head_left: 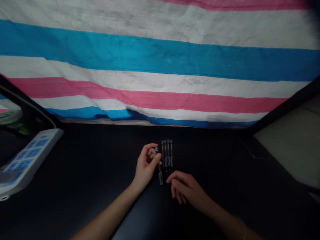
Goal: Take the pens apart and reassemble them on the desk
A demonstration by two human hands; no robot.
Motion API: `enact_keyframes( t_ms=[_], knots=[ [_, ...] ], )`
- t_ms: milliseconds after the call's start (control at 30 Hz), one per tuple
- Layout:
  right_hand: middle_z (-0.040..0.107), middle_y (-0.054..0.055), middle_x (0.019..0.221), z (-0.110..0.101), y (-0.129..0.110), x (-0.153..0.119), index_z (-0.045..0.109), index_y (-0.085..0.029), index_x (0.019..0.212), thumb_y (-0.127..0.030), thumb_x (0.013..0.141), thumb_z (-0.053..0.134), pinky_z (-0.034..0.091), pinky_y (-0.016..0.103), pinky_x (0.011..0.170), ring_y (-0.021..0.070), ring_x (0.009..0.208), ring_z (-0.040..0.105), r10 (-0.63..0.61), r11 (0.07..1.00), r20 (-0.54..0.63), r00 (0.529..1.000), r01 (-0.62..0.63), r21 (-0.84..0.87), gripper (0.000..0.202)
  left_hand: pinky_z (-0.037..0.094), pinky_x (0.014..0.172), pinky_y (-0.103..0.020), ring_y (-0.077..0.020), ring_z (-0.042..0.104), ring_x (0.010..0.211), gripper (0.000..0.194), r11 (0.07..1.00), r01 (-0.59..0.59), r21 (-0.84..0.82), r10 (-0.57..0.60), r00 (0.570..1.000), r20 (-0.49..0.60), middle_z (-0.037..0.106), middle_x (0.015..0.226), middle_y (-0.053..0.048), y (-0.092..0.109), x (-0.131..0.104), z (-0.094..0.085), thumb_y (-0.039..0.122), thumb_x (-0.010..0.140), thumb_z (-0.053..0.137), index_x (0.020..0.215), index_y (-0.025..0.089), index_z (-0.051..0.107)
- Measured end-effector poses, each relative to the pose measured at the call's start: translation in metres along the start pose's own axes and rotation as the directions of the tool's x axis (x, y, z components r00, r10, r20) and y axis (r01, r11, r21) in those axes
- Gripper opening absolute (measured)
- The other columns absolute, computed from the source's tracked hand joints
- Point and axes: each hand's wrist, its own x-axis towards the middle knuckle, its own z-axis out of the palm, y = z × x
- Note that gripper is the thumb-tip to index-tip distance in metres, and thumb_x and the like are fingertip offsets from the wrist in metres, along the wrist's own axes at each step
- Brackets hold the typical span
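Note:
A dark pen point(160, 177) with a grey clip part is pinched between the thumb and fingers of my left hand point(147, 163), its upper end showing past the fingertips. Just right of it, several similar pens point(168, 151) lie side by side in a row on the black table, their lower ends toward me. My right hand point(183, 186) hovers or rests near those lower ends, fingers loosely curved and apart. Nothing shows between its fingers.
A white power strip point(32, 156) with blue socket faces lies at the left. A striped sheet point(160, 76) in blue, pink and white hangs behind the black table point(210, 150). Dark frame bars point(277, 103) stand at both sides.

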Motion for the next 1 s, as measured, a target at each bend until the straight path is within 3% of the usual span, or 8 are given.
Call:
enact_keyframes(
  t_ms=[367, 533, 733, 1000],
  knots=[
    [0.057, -0.003, 0.060, -0.0007, 0.0022, -0.0002, 0.058, -0.014, 0.093, -0.034, 0.088, 0.049, 0.031, 0.015, 0.036, 0.0047, 0.039, 0.046, -0.013, 1.000, 0.014, 1.000, 0.013, -0.001, 0.023, 0.051, 0.053, -0.022, -0.0089, 0.055, 0.056, 0.032, 0.998, 0.049, -0.029, -0.049, 0.999, 0.005, 0.050, 0.069, 0.006, -0.0018, 0.0003, -0.0014, 0.029, 0.079, 0.066, 0.106, 0.019, 0.051],
    [0.058, -0.003, 0.061, -0.0001, -0.0009, -0.0011, 0.058, -0.014, 0.093, -0.030, 0.087, 0.049, 0.031, 0.015, 0.037, 0.0047, 0.039, 0.046, -0.008, 1.000, 0.021, 1.000, 0.008, -0.011, 0.020, 0.050, 0.052, -0.022, -0.0090, 0.055, 0.056, 0.041, 0.998, 0.026, -0.061, -0.025, 0.999, 0.026, 0.050, 0.069, 0.007, -0.0042, 0.0007, -0.0008, 0.029, 0.081, 0.065, 0.117, 0.022, 0.046],
    [0.058, -0.003, 0.061, -0.0010, -0.0008, -0.0014, 0.059, -0.014, 0.093, -0.028, 0.087, 0.048, 0.031, 0.015, 0.037, 0.0050, 0.040, 0.047, -0.016, 1.000, 0.022, 1.000, 0.016, -0.022, 0.018, 0.051, 0.051, -0.023, -0.0092, 0.056, 0.055, 0.033, 0.999, 0.040, -0.032, -0.040, 0.999, 0.006, 0.048, 0.068, 0.007, -0.0035, 0.0013, -0.0008, 0.029, 0.079, 0.067, 0.106, 0.020, 0.052],
    [0.057, -0.003, 0.061, 0.0003, 0.0006, -0.0020, 0.058, -0.015, 0.093, -0.028, 0.086, 0.049, 0.031, 0.015, 0.037, 0.0047, 0.040, 0.046, -0.017, 0.999, 0.021, 1.000, 0.018, -0.034, 0.017, 0.050, 0.052, -0.022, -0.0092, 0.055, 0.055, 0.033, 1.000, 0.021, -0.022, -0.022, 1.000, -0.005, 0.048, 0.068, 0.007, -0.0043, 0.0006, -0.0017, 0.028, 0.080, 0.066, 0.107, 0.019, 0.051]
  ],
)
